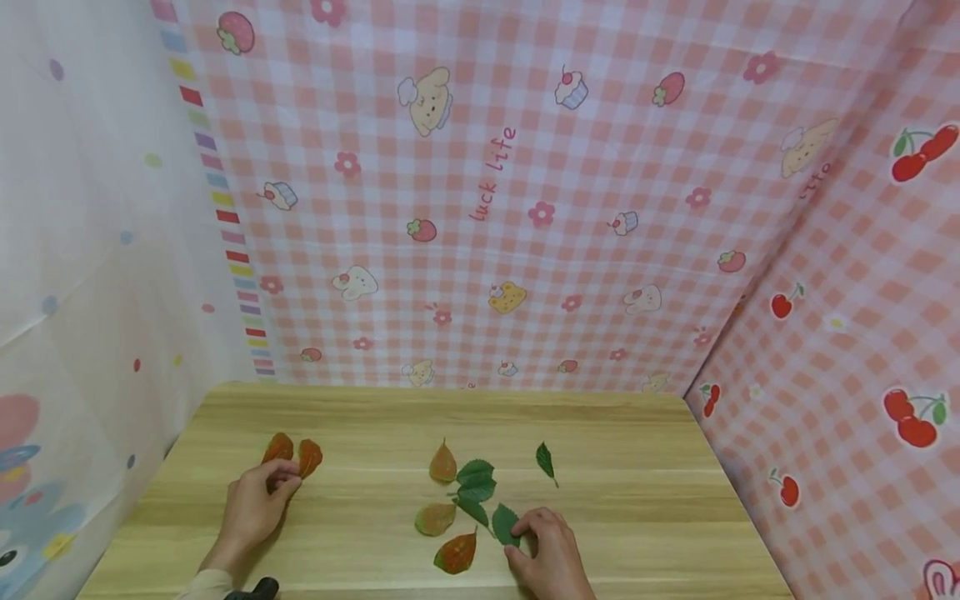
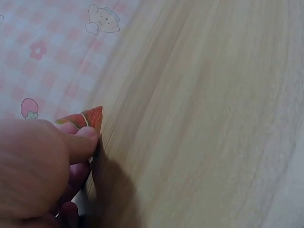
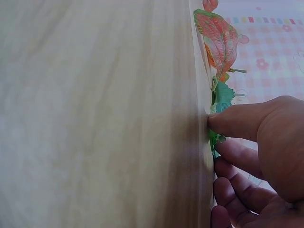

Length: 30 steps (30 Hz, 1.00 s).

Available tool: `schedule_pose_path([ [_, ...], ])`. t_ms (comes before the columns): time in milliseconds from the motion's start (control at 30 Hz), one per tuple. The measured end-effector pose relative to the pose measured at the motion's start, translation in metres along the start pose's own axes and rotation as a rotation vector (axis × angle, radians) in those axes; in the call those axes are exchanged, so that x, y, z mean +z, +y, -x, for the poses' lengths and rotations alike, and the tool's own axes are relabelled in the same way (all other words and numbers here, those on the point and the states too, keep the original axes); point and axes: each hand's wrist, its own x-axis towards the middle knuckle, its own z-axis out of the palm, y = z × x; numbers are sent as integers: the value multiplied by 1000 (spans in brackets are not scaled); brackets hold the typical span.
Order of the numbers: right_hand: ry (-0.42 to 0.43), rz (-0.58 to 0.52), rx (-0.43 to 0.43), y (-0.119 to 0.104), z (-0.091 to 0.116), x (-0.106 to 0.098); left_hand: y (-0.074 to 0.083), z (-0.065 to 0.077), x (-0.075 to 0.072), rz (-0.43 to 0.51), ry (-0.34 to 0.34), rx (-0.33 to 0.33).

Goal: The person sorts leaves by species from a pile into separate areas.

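Observation:
On the left of the table, my left hand (image 1: 255, 507) pinches an orange-red leaf (image 1: 310, 457) between thumb and fingertip. In the left wrist view, the tip of that leaf (image 2: 92, 117) shows past the thumb. Another orange-red leaf (image 1: 279, 447) lies just beyond the fingers. My right hand (image 1: 552, 557) has thumb and forefinger at the edge of a serrated green leaf (image 1: 504, 522), pinching it low at the tabletop. Its other fingers curl loosely underneath in the right wrist view, where part of the green leaf (image 3: 212, 137) shows between the digits.
Left of the right hand lie green leaves (image 1: 476, 481), a yellow-orange leaf (image 1: 443, 463), a yellow-green leaf (image 1: 436, 519) and a red-orange leaf (image 1: 456, 553). One small dark green leaf (image 1: 545, 460) lies apart, farther right. Patterned cloth (image 1: 480, 250) hangs behind the wooden table (image 1: 637, 433).

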Motion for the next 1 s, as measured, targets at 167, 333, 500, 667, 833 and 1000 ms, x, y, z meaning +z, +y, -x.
schedule_pose_path([
  [167,21,1,-18,2,0,1,-1,-1,-1,20,-17,-16],
  [333,4,-7,-22,2,1,0,1,-2,-1,27,-35,-40],
  [500,-57,-15,-14,1,0,-4,0,-2,-1,24,-27,-38],
  [667,-108,-13,-10,0,-2,-7,-2,-1,1,17,0,-18],
  [833,-112,-11,-37,0,-2,-8,-4,0,2,25,5,-15],
  [1000,-116,-37,-46,0,-2,-9,-4,0,2,25,7,-9],
])
